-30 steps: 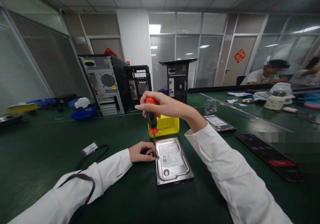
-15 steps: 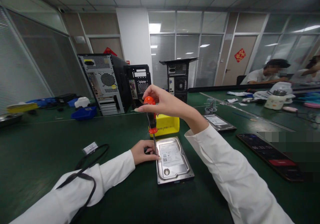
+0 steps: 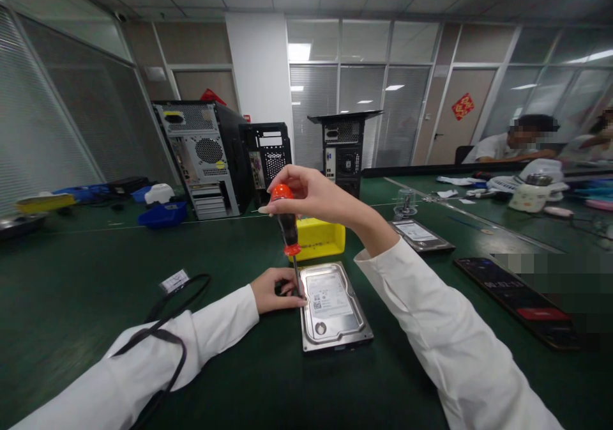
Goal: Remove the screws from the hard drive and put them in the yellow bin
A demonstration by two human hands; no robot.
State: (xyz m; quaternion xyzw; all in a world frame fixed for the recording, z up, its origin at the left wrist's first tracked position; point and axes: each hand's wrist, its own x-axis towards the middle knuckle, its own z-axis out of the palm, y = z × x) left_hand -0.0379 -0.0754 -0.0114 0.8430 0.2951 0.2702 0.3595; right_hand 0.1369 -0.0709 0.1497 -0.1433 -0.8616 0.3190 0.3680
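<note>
A silver hard drive [image 3: 330,305] lies label up on the green table [image 3: 230,379]. My right hand [image 3: 311,197] grips the red top of a red and black screwdriver [image 3: 288,225]. The screwdriver stands nearly upright, leaning slightly left at the top, with its tip at the drive's left edge. My left hand [image 3: 274,291] is at the same edge, thumb and fingers closed around the lower shaft and the drive's side; exactly what they pinch is hidden. Behind the drive sits a yellow bin [image 3: 320,239] with small dark pieces in it.
Computer cases [image 3: 204,155] stand behind on the left and centre. A second hard drive [image 3: 421,234] and a phone [image 3: 517,302] lie to the right. A black cable [image 3: 165,324] with a tag crosses my left sleeve. A person [image 3: 512,139] sits at the far right.
The screwdriver's handle has tipped slightly to the left with my right hand. My left hand and the drive keep their places. The whole view has shifted a little.
</note>
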